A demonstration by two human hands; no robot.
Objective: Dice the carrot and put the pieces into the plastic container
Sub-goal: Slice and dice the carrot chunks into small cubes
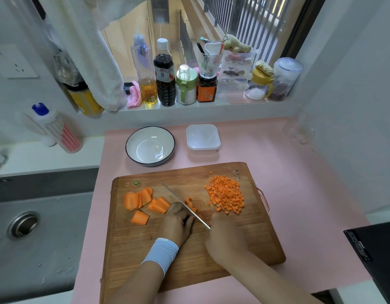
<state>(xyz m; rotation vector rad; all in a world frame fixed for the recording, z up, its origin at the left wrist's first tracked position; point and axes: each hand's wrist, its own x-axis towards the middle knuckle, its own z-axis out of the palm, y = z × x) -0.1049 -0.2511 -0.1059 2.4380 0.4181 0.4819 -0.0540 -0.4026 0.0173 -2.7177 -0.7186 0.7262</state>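
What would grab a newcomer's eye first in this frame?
The heap of small orange carrot cubes on the right of the rectangular wooden chopping board stands out first. Mid-board, the right hand grips a steel knife, its blade beside the left hand. Behind the board, the clear square plastic container sits empty.

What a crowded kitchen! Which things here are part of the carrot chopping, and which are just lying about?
Part of the job: knife, in the right hand; left hand beside the blade; carrot chunks; diced pile; cutting board; plastic container, empty.
Lying about: white bowl; bottles and jars on the windowsill; ginger; sink.
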